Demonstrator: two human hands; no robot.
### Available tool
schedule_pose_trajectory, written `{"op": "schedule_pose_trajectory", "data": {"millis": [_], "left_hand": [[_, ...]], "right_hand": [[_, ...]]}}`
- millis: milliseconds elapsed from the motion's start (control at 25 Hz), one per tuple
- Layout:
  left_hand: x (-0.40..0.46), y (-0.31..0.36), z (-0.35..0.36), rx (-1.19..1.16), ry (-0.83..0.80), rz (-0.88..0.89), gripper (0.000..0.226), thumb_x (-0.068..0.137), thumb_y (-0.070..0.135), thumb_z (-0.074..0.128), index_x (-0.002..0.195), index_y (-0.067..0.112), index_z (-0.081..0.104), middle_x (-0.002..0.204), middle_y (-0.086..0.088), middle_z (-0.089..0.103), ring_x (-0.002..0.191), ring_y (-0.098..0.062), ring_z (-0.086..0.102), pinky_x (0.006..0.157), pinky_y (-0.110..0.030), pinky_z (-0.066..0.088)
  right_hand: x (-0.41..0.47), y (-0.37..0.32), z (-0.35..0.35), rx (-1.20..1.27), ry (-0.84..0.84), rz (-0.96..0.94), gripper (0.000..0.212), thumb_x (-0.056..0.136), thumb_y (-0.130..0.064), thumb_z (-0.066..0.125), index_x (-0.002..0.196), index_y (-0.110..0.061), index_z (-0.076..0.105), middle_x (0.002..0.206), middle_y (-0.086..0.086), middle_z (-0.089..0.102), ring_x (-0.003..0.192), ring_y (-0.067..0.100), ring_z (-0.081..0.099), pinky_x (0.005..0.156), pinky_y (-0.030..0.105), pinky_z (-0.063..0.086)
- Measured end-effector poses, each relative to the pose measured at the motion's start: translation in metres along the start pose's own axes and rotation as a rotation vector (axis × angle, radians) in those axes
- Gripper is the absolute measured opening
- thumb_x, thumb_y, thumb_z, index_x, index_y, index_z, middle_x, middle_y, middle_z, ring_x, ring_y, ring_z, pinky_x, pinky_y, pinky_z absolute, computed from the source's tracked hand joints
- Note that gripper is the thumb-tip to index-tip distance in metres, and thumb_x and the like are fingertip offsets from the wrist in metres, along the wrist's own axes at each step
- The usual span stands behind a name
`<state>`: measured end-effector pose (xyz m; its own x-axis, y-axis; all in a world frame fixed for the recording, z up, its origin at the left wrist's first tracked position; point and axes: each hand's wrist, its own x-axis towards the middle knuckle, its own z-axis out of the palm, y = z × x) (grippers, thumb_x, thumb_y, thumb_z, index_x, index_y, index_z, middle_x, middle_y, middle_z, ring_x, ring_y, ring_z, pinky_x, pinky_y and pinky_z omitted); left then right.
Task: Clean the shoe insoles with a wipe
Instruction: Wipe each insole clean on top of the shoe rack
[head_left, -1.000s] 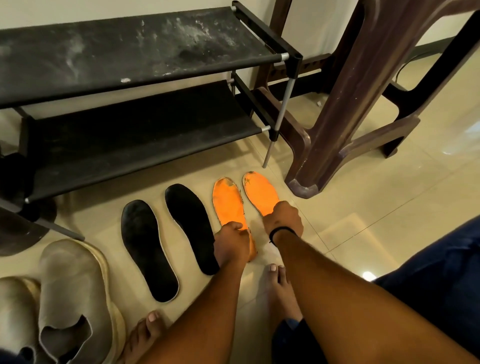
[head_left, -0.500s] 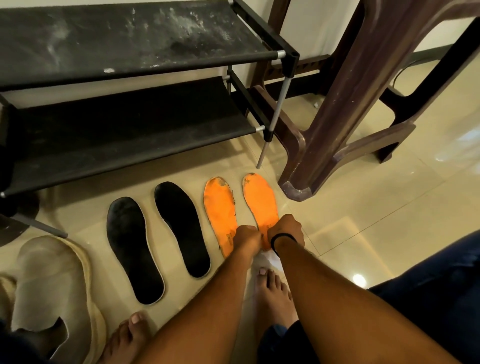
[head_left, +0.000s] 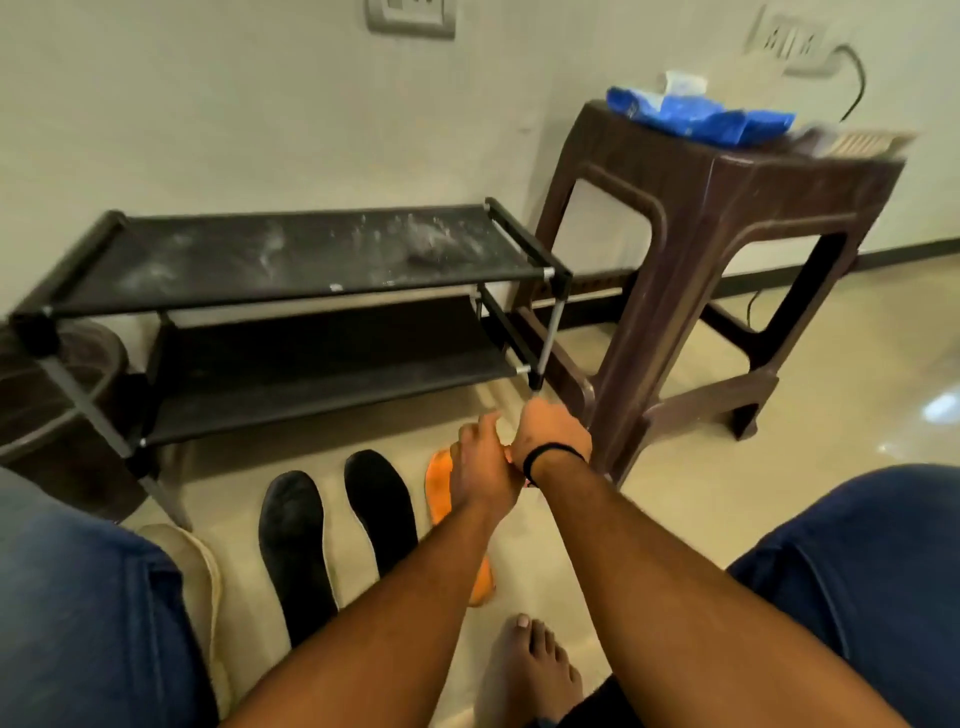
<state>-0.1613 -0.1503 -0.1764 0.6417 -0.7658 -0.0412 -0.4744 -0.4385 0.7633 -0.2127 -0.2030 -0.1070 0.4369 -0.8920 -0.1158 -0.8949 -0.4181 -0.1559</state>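
The left hand (head_left: 480, 460) and right hand (head_left: 550, 434) blur together, hiding their grip and most of the orange insole (head_left: 439, 488) beneath them.

Shiny smooth floor tiles (head_left: 857, 431), dusty black cloth shoe rack (head_left: 291, 260) with metal poles, brown plastic stool (head_left: 701, 218), crinkly blue plastic pack (head_left: 691, 117)

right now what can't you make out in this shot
- Second orange insole: head view, hidden behind the left hand and right hand; only one orange insole shows.
- Any wipe in the hands: hidden and blurred.
- Blue packet on the brown stool: label too blurred to read.
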Motion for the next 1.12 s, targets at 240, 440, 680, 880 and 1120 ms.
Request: {"op": "schedule_pose_trajectory", "data": {"millis": [240, 440, 680, 880, 1120], "left_hand": [[0.015, 0.036, -0.100, -0.043, 0.027, 0.202, 0.026, 0.070, 0.054, 0.059, 0.074, 0.028, 0.063, 0.074, 0.009, 0.068, 0.075, -0.013, 0.067, 0.066, -0.038, 0.057], [0.020, 0.059, -0.173, -0.144, 0.060, 0.234, 0.029, 0.086, 0.026, 0.068, 0.061, 0.019, 0.054, 0.064, 0.002, 0.062, 0.067, -0.019, 0.061, 0.061, -0.033, 0.043], [0.069, 0.090, -0.286, 0.129, 0.189, 0.286, 0.025, 0.079, 0.032, 0.079, 0.089, 0.013, 0.066, 0.092, -0.004, 0.065, 0.088, -0.025, 0.063, 0.066, -0.030, 0.041], [0.130, 0.065, -0.342, 0.278, 0.063, 0.209, 0.062, 0.072, 0.050, 0.082, 0.121, 0.015, 0.066, 0.125, -0.002, 0.062, 0.108, -0.022, 0.060, 0.092, -0.035, 0.048], [0.192, 0.021, -0.322, 0.241, -0.098, 0.244, 0.041, 0.081, 0.035, 0.080, 0.115, 0.015, 0.070, 0.103, 0.002, 0.071, 0.085, -0.009, 0.067, 0.081, -0.032, 0.054]], "right_hand": [[-0.008, -0.047, -0.141, -0.172, 0.079, -0.471, 0.015, 0.085, -0.015, 0.059, 0.092, -0.022, 0.071, 0.097, 0.002, 0.070, 0.090, 0.027, 0.065, 0.080, 0.040, 0.056], [-0.013, -0.060, -0.227, -0.039, 0.336, -0.620, 0.025, 0.084, -0.010, 0.057, 0.091, -0.025, 0.075, 0.100, -0.002, 0.071, 0.093, 0.021, 0.066, 0.081, 0.037, 0.056], [0.027, -0.074, -0.229, 0.394, 0.369, -0.644, 0.027, 0.092, -0.010, 0.046, 0.094, -0.025, 0.068, 0.099, -0.002, 0.071, 0.094, 0.018, 0.065, 0.084, 0.033, 0.053], [0.073, -0.105, -0.198, 0.367, 0.260, -0.756, 0.024, 0.091, -0.019, 0.049, 0.109, -0.032, 0.042, 0.092, 0.000, 0.069, 0.089, 0.024, 0.065, 0.079, 0.042, 0.054], [0.134, -0.144, -0.158, 0.210, 0.238, -0.795, 0.020, 0.090, -0.026, 0.062, 0.109, -0.023, 0.069, 0.114, -0.001, 0.069, 0.106, 0.017, 0.063, 0.090, 0.032, 0.051]]}}
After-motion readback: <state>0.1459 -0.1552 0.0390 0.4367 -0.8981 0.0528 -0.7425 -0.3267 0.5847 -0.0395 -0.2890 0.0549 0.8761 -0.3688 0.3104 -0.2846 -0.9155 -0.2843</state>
